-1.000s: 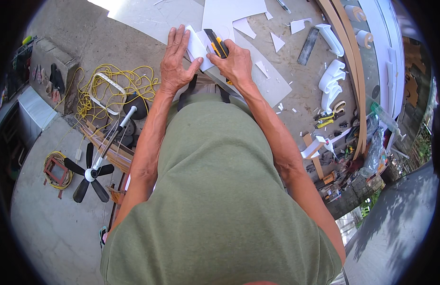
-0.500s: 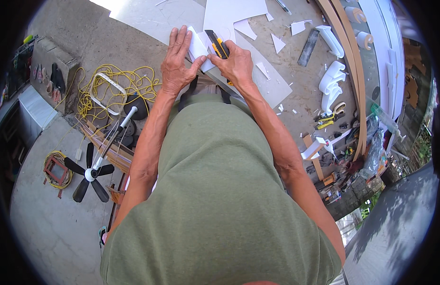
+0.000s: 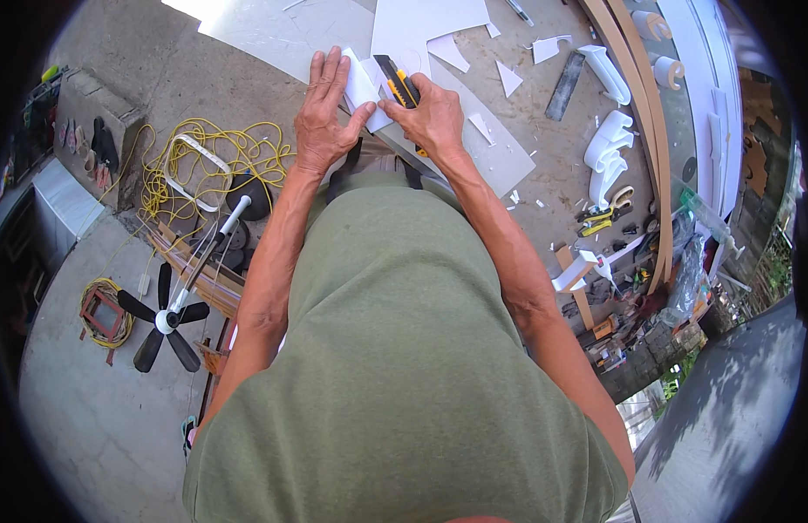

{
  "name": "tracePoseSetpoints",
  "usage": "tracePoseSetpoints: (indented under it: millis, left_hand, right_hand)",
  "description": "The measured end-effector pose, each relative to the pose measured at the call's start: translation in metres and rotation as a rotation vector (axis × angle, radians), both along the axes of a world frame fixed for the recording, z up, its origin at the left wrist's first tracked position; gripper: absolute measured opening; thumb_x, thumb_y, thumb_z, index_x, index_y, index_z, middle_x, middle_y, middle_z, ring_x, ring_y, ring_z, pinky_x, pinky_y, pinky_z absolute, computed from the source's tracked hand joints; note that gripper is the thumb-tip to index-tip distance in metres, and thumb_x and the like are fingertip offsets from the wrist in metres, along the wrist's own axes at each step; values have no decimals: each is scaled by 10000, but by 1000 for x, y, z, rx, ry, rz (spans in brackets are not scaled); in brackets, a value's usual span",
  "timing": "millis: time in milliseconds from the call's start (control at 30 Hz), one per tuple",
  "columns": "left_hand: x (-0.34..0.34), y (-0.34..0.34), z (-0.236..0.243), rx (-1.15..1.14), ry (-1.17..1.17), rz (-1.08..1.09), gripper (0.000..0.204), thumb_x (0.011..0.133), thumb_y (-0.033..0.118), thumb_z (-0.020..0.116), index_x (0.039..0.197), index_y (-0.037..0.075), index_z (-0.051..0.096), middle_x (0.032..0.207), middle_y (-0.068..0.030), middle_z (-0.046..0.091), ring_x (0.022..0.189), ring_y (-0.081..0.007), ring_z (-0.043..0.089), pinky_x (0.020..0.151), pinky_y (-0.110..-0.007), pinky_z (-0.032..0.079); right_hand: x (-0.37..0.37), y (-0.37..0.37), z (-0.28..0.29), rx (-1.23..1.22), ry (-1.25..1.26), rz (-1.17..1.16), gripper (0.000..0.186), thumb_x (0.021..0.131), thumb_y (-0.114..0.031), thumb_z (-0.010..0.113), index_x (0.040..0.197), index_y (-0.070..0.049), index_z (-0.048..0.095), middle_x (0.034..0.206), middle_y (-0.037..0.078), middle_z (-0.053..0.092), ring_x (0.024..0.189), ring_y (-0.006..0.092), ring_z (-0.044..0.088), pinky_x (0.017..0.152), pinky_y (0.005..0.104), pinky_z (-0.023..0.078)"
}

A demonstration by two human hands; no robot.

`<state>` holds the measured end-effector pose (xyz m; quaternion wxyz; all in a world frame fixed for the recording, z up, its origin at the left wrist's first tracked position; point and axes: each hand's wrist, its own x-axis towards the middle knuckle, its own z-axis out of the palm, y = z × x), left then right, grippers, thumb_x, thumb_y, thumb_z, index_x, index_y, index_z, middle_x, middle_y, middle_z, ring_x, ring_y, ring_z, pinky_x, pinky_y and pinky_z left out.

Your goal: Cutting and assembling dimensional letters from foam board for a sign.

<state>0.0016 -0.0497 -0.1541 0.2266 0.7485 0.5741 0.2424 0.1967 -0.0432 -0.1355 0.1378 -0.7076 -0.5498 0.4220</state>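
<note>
My right hand (image 3: 436, 115) is closed round a black and yellow utility knife (image 3: 402, 85), which slants up and to the left over the work surface. My left hand (image 3: 323, 118) lies with its fingers stretched out along the left side of a small white piece (image 3: 360, 85). Its thumb rests at the near end of that piece, close to the fingertips of my right hand. Under and beyond the hands are a large white sheet (image 3: 426, 33) and a grey board (image 3: 500, 152). The knife's blade cannot be made out.
Several white offcuts (image 3: 450, 52), a dark flat bar (image 3: 565, 85), curled white strips (image 3: 606, 152) and yellow-handled snips (image 3: 600, 222) lie on the right. Long brown strips (image 3: 657, 174) edge that side. To the left are a tangled yellow cord (image 3: 247, 148) and a black-bladed fan (image 3: 166, 321).
</note>
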Motion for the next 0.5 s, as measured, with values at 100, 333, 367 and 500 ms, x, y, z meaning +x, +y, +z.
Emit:
tracePoseSetpoints:
  millis: [100,333,367,500]
  left_hand:
    - [0,0,0,5,7,1,781,853,303,788,1524,39,487,1627,-135,415,1545,-327,309,1197,-401,382]
    - [1,1,1,3,18,4,778,855,307,787,1522,38,489,1629,-131,410,1546,-324,307,1197,-396,384]
    - [2,1,3,-5,26,6,776,857,307,785,1521,36,488,1631,-131,408,1546,-324,306,1197,-395,385]
    - [6,1,10,-44,90,20,771,862,295,775,1521,22,483,1640,-132,392,1549,-320,300,1190,-410,393]
  right_hand:
    - [0,1,2,-48,16,-17,426,747,-404,833,947,-45,720,743,184,725,710,358,732,642,464,562]
    - [0,2,6,-69,8,-11,427,755,-406,829,953,-43,721,754,193,727,730,368,736,653,470,564]
    - [0,3,9,-62,-4,10,439,764,-409,824,966,-34,715,764,199,727,739,372,735,661,473,562]
    - [4,3,8,49,8,103,470,848,-421,791,976,14,666,730,168,707,643,283,703,603,406,545]
